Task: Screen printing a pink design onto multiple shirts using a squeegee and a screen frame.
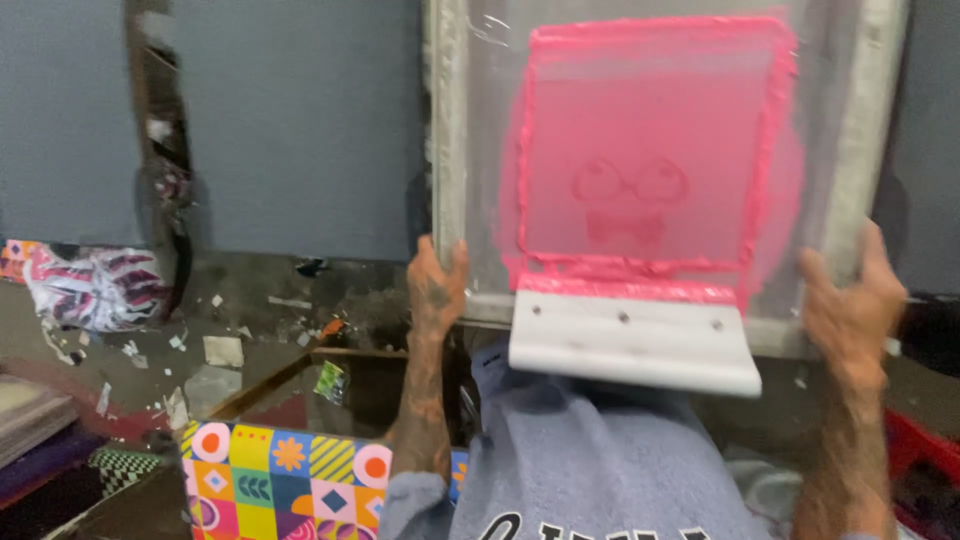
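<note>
While the frame stands tilted up off the bench, both hands have it by the lower corners. The left hand is clamped on the bottom-left corner, fingers curled round the pale wooden edge, thumb up against the side rail. The right hand grips the bottom-right corner, fingers wrapped tight round the rail there. Inside the frame, the mesh is flooded with pink ink in a big square, thicker ridges of ink running along its borders. A faint cartoon shape shows through the middle of the pink. At the foot of the frame, between the two hands, a white squeegee lies flat against the mesh, its upper edge smeared pink. Just under the frame, a grey-blue shirt is spread out, dark lettering at its near edge. Left of the frame and lower, a bright patterned board of coloured squares sits by the left forearm. Further left of the frame, a crumpled bag lies among paper scraps. Behind the frame, a grey wall.
</note>
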